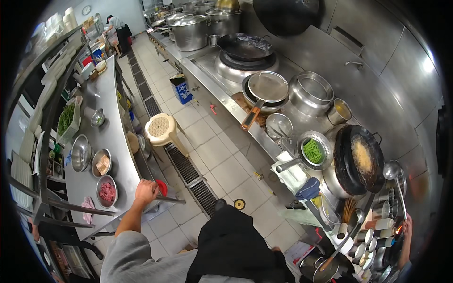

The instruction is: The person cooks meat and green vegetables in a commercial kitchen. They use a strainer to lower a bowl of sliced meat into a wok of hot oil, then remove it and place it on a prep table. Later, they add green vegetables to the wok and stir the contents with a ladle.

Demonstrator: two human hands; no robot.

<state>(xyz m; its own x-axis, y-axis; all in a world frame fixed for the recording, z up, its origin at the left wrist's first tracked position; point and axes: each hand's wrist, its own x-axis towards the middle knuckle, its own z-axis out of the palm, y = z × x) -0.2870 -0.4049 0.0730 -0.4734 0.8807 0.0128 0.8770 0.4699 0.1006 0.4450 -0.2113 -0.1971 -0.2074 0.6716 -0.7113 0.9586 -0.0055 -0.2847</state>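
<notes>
My left hand [147,191] is curled over the edge of the stainless steel worktable [122,155]. Close by on that table are a steel bowl of raw red meat [107,191], a steel bowl with pale tan pieces [103,164] and a larger steel bowl [80,155]. A pink cloth [88,208] lies near the meat bowl. Beside my black apron [230,244], only a small part of my right hand [276,249] shows; its fingers are hidden. At the far right, another person's hand [407,226] grips a steel ladle [392,170].
Food bubbles in oil in a wok [361,155]. A perforated strainer [300,146] holds cut green beans [312,152]. A plastic stool [161,128] stands by the floor drain grate [189,173]. A person [120,32] bends over a far counter. A blue tin [182,90] sits by the range.
</notes>
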